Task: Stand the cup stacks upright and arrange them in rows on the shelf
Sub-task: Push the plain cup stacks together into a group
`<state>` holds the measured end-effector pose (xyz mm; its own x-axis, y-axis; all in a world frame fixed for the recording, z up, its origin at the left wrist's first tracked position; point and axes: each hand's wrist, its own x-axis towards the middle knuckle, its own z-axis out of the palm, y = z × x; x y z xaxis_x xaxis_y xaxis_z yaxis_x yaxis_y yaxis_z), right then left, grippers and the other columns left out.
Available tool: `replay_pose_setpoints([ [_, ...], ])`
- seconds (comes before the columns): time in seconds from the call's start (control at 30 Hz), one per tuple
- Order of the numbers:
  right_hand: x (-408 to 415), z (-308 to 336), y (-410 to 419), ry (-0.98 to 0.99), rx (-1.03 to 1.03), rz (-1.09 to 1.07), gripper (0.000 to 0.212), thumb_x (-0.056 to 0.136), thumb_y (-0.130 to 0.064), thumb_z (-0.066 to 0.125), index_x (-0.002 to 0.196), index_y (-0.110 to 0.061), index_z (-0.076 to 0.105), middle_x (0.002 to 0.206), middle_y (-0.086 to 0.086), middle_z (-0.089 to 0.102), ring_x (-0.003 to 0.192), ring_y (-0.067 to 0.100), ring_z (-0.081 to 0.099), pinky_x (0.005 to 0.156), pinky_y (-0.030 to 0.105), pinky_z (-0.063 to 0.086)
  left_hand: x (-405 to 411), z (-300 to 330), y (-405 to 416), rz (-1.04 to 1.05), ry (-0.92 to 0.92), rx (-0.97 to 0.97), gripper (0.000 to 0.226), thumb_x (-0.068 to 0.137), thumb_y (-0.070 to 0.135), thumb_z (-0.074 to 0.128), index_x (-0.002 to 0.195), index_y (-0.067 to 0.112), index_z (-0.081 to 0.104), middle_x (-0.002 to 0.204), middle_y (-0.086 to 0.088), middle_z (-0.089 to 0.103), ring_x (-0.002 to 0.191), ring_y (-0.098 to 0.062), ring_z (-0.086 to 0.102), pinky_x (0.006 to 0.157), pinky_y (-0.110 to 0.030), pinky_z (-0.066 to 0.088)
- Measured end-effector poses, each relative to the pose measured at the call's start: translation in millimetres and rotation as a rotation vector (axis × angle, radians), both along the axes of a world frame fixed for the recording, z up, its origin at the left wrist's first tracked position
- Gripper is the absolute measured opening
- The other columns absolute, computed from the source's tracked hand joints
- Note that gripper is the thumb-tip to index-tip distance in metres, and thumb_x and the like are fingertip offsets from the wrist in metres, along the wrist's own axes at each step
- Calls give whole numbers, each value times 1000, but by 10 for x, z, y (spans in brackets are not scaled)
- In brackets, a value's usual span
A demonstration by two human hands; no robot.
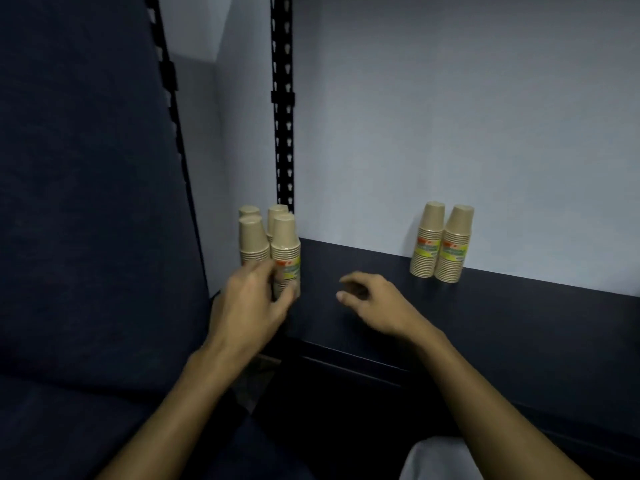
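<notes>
All 6 visible tan paper cup stacks stood upright on the dark shelf, so the task looked nearly finished. 4 stacks formed a block of 2 rows just beyond the left hand, whose fingers grasped the front-right stack. 2 stacks stood well apart, beyond the right hand, its fingers released, loosely curled, holding nothing.

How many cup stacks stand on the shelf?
6. Four are clustered in the left corner, where the left hand touches the front one; two stand at the right. More may be hidden.
</notes>
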<state>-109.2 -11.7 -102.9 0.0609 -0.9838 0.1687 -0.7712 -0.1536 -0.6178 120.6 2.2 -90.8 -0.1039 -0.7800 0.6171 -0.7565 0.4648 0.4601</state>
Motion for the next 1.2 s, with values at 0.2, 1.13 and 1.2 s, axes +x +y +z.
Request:
replay_pose_setpoints([
  [0.2,670,328,-407,-282,-92,60,64,92,-36,71,146,-14,43,145,8,54,132,23,53,110,41,45,269,117,-350,106,218,101,59,87,34,75,132,11,45,129,-14,53,111,-26,57,87,-36,49],
  [1.13,-584,-17,193,-463,-252,-2,54,89,-28,75,135,-24,48,114,-6,64,96,5,69,81,25,59,-901,-228,-339,-367,323,295,51,92,27,70,139,20,53,112,14,66,98,5,63,76,2,43],
  [1.2,-724,-25,295,-471,-263,-32,56,89,-28,75,137,-24,48,113,-5,64,95,5,70,80,24,59,-1050,-240,-327,-410,326,301,49,92,25,70,138,20,54,108,16,64,91,12,60,75,4,42],
])
